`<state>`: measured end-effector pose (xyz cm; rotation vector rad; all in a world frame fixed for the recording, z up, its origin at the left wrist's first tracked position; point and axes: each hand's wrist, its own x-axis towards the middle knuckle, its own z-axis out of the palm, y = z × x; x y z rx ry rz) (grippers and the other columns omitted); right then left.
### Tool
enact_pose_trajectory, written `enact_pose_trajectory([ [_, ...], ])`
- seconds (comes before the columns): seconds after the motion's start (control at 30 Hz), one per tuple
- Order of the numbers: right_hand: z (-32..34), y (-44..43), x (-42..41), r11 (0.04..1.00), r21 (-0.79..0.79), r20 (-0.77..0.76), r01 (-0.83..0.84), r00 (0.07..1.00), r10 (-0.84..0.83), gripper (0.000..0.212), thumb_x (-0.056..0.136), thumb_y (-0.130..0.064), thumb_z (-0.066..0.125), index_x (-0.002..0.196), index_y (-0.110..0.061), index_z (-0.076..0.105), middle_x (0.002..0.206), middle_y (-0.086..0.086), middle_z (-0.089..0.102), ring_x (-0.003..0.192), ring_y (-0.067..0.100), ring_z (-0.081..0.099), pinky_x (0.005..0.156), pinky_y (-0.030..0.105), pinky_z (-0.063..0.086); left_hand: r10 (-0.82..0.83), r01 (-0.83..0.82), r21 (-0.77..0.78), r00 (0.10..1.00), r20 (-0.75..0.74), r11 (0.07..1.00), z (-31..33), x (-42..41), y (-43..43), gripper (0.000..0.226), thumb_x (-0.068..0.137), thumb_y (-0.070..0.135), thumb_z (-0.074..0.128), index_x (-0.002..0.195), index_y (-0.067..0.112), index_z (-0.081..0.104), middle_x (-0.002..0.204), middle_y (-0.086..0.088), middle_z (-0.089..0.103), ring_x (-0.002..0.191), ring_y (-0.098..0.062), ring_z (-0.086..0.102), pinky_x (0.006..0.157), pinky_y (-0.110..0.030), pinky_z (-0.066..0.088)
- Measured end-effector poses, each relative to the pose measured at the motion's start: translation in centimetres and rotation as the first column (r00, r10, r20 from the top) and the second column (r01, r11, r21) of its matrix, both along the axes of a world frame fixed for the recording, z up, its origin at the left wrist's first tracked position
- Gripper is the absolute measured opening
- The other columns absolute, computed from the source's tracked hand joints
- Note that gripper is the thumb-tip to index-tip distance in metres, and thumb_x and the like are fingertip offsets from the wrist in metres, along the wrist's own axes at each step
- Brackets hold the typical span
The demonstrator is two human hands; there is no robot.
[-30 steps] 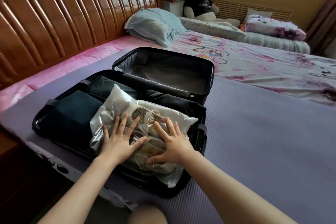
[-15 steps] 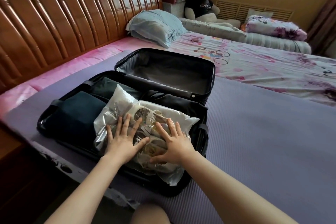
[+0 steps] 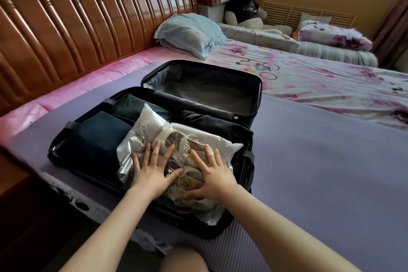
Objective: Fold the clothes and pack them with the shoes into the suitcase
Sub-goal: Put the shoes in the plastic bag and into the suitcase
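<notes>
A black suitcase (image 3: 247,161) lies open on the purple mat, its empty lid (image 3: 205,93) propped up at the far side. Folded dark clothes (image 3: 99,139) fill the left part of its near half. On the right part lies a clear plastic bag with pale shoes (image 3: 176,137) inside. My left hand (image 3: 154,170) presses flat on the bag's left side, fingers spread. My right hand (image 3: 212,174) presses on the bag's right side, fingers straight and spread. Both palms hide the middle of the shoes.
The purple mat (image 3: 320,172) stretches wide to the right. A wooden headboard (image 3: 66,28) runs along the left. Behind the suitcase lie a blue pillow (image 3: 189,33), floral bedding (image 3: 331,77) and a teddy bear (image 3: 245,0). The bed edge drops off at the lower left.
Both hands stay pressed on the shoe bag and have barely shifted. The view has drifted slightly, so the suitcase sits a little further right in the frame.
</notes>
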<state>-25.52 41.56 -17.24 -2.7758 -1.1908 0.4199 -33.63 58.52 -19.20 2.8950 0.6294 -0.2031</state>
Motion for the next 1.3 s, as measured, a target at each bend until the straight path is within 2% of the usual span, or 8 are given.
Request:
enact_pose_trajectory([
  [0.23, 0.1, 0.1, 0.0, 1.000, -0.023, 0.014, 0.005, 1.000, -0.005, 0.111, 0.072, -0.068, 0.063, 0.146, -0.043, -0.015, 0.155, 0.003, -0.027, 0.143, 0.030, -0.022, 0.116, 0.050, 0.001, 0.014, -0.014, 0.017, 1.000, 0.002, 1.000, -0.4, 0.0, -0.1, 0.078, 0.085, 0.073, 0.018, 0.142, 0.041, -0.025, 0.138, 0.002, -0.046, 0.132, -0.020, -0.039, 0.098, -0.051, -0.031],
  [0.77, 0.3, 0.1, -0.2, 1.000, -0.016, -0.004, 0.007, 1.000, -0.007, 0.110, 0.073, -0.067, 0.064, 0.147, -0.043, -0.013, 0.155, 0.003, -0.028, 0.143, 0.029, -0.023, 0.116, 0.050, 0.003, 0.033, -0.033, 0.034, 0.999, -0.014, 0.999, -0.1, 0.1, -0.2, 0.077, 0.086, 0.072, 0.020, 0.144, 0.041, -0.019, 0.149, -0.002, -0.037, 0.136, -0.024, -0.035, 0.098, -0.052, -0.029],
  [0.9, 0.7, -0.2, 0.0, 1.000, -0.004, -0.006, -0.019, 1.000, 0.019, 0.113, 0.070, -0.071, 0.064, 0.148, -0.041, -0.012, 0.155, 0.003, -0.028, 0.143, 0.030, -0.022, 0.116, 0.048, 0.003, 0.035, -0.037, 0.148, 0.999, 0.013, 0.988, 1.1, 0.2, -0.6, 0.077, 0.086, 0.073, 0.020, 0.148, 0.037, -0.010, 0.154, -0.008, -0.025, 0.137, -0.030, -0.033, 0.092, -0.049, -0.039],
  [0.97, 1.0, -0.4, 0.1, 0.999, 0.044, 0.004, -0.019, 1.000, 0.019, 0.119, 0.066, -0.072, 0.067, 0.147, -0.040, -0.014, 0.154, 0.002, -0.029, 0.142, 0.030, -0.025, 0.116, 0.048, -0.001, 0.011, -0.034, 0.200, 0.993, 0.117, 0.979, 1.8, 0.2, -0.7, 0.082, 0.086, 0.071, 0.029, 0.149, 0.033, -0.006, 0.154, -0.010, -0.024, 0.134, -0.031, -0.038, 0.090, -0.043, -0.043],
  [1.03, 1.2, -0.4, 0.1, 0.996, 0.085, 0.041, -0.023, 0.999, 0.019, 0.126, 0.062, -0.073, 0.069, 0.145, -0.040, -0.021, 0.152, 0.002, -0.034, 0.138, 0.029, -0.034, 0.115, 0.049, -0.007, -0.055, 0.017, 0.150, 0.967, 0.248, 0.989, 2.4, 0.5, -0.6, 0.086, 0.083, 0.069, 0.032, 0.149, 0.031, -0.010, 0.154, -0.006, -0.027, 0.132, -0.023, -0.042, 0.098, -0.037, -0.038],
  [1.1, 1.2, -0.4, 0.3, 0.995, 0.098, 0.075, -0.029, 0.997, 0.022, 0.132, 0.059, -0.073, 0.070, 0.143, -0.040, -0.027, 0.147, 0.002, -0.042, 0.132, 0.028, -0.043, 0.111, 0.051, -0.014, -0.124, 0.111, 0.060, 0.955, 0.271, 0.992, 2.7, 0.9, -0.8, 0.077, 0.080, 0.070, 0.017, 0.143, 0.041, -0.017, 0.153, 0.002, -0.030, 0.133, -0.015, -0.040, 0.107, -0.039, -0.029],
  [1.2, 1.0, -0.1, 0.7, 0.999, 0.006, 0.062, -0.043, 0.997, 0.042, 0.129, 0.060, -0.076, 0.067, 0.145, -0.038, -0.024, 0.145, 0.002, -0.045, 0.132, 0.029, -0.043, 0.112, 0.056, -0.010, -0.113, 0.126, -0.090, 0.984, 0.139, 0.988, 1.9, 1.4, -1.1, 0.066, 0.090, 0.066, 0.020, 0.142, 0.048, -0.016, 0.153, 0.008, -0.026, 0.139, -0.014, -0.029, 0.113, -0.052, -0.014],
  [1.3, 0.6, 0.2, 1.0, 0.997, -0.065, 0.043, -0.047, 0.998, 0.049, 0.122, 0.063, -0.077, 0.063, 0.148, -0.037, -0.015, 0.150, 0.001, -0.038, 0.138, 0.029, -0.033, 0.116, 0.058, -0.001, -0.086, 0.095, -0.105, 0.993, 0.084, 0.990, 0.3, 1.5, -1.2, 0.065, 0.090, 0.066, 0.023, 0.143, 0.049, -0.011, 0.155, 0.009, -0.021, 0.139, -0.013, -0.028, 0.112, -0.055, -0.014],
])
